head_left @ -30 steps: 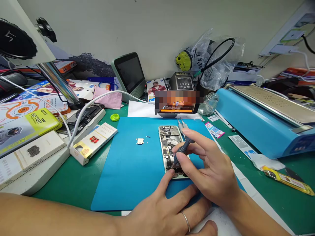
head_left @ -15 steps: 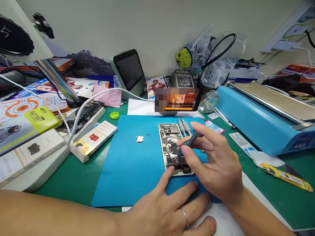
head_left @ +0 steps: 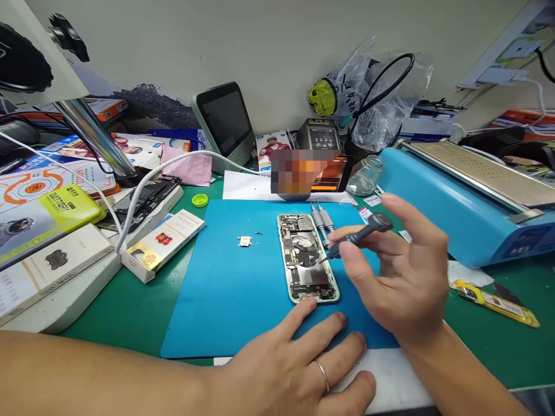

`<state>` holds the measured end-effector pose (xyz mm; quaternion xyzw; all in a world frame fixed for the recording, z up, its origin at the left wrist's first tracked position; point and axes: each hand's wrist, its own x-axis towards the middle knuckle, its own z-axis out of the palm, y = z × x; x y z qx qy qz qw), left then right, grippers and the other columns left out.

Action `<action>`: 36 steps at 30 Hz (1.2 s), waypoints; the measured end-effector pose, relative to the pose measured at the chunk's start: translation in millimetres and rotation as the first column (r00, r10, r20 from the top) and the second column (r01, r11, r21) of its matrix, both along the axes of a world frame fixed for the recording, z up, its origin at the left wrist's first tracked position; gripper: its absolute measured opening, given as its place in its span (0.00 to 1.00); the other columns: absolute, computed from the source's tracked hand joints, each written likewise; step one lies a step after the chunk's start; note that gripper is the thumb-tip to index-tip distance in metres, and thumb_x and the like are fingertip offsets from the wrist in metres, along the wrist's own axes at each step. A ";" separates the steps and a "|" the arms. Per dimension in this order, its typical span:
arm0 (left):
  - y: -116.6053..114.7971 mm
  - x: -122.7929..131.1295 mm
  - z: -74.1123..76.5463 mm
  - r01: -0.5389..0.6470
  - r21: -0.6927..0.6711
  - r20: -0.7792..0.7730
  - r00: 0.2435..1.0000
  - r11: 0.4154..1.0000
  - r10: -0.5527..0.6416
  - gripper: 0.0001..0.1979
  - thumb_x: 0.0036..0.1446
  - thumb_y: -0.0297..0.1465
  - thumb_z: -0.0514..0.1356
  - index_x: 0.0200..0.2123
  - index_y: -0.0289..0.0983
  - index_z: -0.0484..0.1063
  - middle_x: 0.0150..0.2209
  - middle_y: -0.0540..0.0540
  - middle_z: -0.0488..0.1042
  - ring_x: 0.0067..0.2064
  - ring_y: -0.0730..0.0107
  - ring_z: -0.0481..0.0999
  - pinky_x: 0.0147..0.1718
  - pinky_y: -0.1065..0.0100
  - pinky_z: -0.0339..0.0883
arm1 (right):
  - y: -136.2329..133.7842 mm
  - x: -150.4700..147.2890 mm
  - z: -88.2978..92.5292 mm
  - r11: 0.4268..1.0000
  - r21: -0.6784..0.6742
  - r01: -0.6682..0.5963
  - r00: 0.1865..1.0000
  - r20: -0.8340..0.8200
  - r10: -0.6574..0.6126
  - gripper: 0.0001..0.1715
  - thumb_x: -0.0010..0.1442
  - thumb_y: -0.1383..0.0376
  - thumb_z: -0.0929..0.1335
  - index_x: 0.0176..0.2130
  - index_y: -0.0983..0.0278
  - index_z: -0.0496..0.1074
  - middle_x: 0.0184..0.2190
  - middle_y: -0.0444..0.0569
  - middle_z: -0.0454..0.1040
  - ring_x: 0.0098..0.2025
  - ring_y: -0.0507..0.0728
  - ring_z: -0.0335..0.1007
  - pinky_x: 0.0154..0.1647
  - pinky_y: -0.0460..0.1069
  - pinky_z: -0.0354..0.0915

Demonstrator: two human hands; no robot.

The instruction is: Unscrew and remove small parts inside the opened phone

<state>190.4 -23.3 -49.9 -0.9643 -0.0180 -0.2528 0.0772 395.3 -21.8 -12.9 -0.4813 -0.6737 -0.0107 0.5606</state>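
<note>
An opened phone (head_left: pixel 306 257) with its insides showing lies lengthwise on a blue work mat (head_left: pixel 229 289). My right hand (head_left: pixel 399 277) pinches a dark screwdriver (head_left: pixel 358 236), held just right of the phone with its tip lifted clear of the board. My left hand (head_left: pixel 299 364) rests flat on the mat's near edge, fingers spread, its forefinger touching the phone's lower end. A small detached part (head_left: pixel 245 241) and tiny screws (head_left: pixel 259 233) lie on the mat left of the phone. Two more screwdrivers (head_left: pixel 321 222) lie beside the phone's top right corner.
A blue machine (head_left: pixel 459 202) fills the right side. Behind the mat stand a propped phone with a lit screen (head_left: pixel 333 173), a glass jar (head_left: pixel 366 176), a grey smart display (head_left: pixel 223 124) and a control unit (head_left: pixel 318 138). Boxes (head_left: pixel 162 242), a white cable (head_left: pixel 143 190) and a green cap (head_left: pixel 200 200) crowd the left.
My right hand has lifted the screwdriver off the phone's lower part and drawn it up and to the right. The left hand stays at the phone's lower end.
</note>
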 end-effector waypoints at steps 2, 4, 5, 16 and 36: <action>-0.6 -0.2 0.4 0.005 -0.009 -0.011 1.000 1.000 -0.005 0.16 0.76 0.37 0.54 0.62 0.47 0.72 0.64 0.49 0.72 0.64 0.54 0.68 0.63 0.49 0.58 | 0.6 15.8 5.1 0.996 0.029 0.088 0.996 -0.013 -0.087 0.38 0.64 0.73 0.72 0.67 0.52 0.64 0.55 0.50 0.78 0.40 0.57 0.84 0.41 0.54 0.81; -1.2 -0.7 1.3 0.009 -0.014 -0.042 0.999 1.000 -0.010 0.16 0.76 0.36 0.54 0.62 0.46 0.72 0.64 0.48 0.71 0.65 0.54 0.67 0.63 0.49 0.59 | 1.7 35.2 8.9 0.986 0.031 0.165 0.986 -0.017 -0.164 0.31 0.64 0.71 0.73 0.63 0.56 0.68 0.41 0.47 0.83 0.37 0.58 0.84 0.41 0.53 0.81; -1.5 -1.0 1.8 0.011 -0.016 -0.057 0.998 1.000 -0.012 0.16 0.76 0.36 0.54 0.62 0.45 0.71 0.65 0.48 0.71 0.65 0.54 0.67 0.63 0.49 0.59 | 2.1 44.5 9.4 0.984 0.035 0.177 0.984 -0.017 -0.177 0.28 0.64 0.71 0.74 0.61 0.57 0.69 0.39 0.46 0.83 0.38 0.58 0.85 0.41 0.53 0.82; -2.5 -0.2 4.4 0.026 -0.031 -0.093 0.995 0.999 -0.029 0.16 0.75 0.35 0.55 0.63 0.43 0.70 0.65 0.46 0.71 0.64 0.53 0.68 0.65 0.49 0.56 | 1.2 66.8 0.1 0.968 -0.096 0.234 0.952 0.226 -0.208 0.10 0.68 0.69 0.70 0.48 0.55 0.73 0.52 0.46 0.84 0.55 0.60 0.82 0.54 0.54 0.77; -1.2 -4.0 15.5 0.071 -0.266 -0.316 0.936 0.961 -0.156 0.40 0.63 0.51 0.66 0.69 0.36 0.59 0.72 0.37 0.60 0.72 0.44 0.59 0.70 0.46 0.52 | 17.5 72.1 -7.1 0.937 -0.216 0.274 0.947 0.229 -0.224 0.07 0.68 0.66 0.69 0.44 0.58 0.78 0.53 0.49 0.83 0.54 0.64 0.82 0.55 0.59 0.78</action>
